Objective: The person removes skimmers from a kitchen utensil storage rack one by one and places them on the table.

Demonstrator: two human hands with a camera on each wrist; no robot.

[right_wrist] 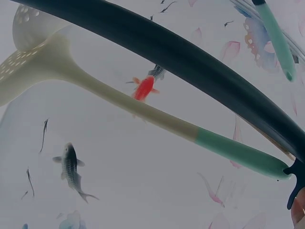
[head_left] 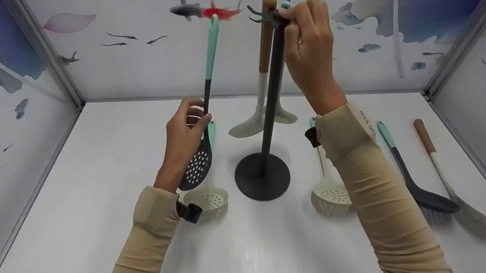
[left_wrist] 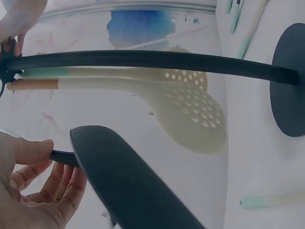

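My left hand point(head_left: 182, 134) pinches a black slotted spoon point(head_left: 198, 167) by the neck, its mint handle pointing up and its perforated head down, left of a black utensil stand point(head_left: 272, 96). At the top of the stand, my right hand point(head_left: 311, 39) grips beside the curved hooks. From these hooks hang a slotted utensil with a wooden handle point(left_wrist: 33, 84) and a cream skimmer with a mint handle point(right_wrist: 238, 152); both cream heads hang behind the pole. The stand's round base point(head_left: 264, 185) rests on the white table.
Left of the base lies a cream skimmer point(head_left: 209, 201). To the right lie another cream skimmer point(head_left: 331, 195), a black spoon point(head_left: 426, 196) with a mint handle, and a white turner point(head_left: 468, 207) with a wooden handle. Printed walls point(head_left: 135, 65) enclose the table.
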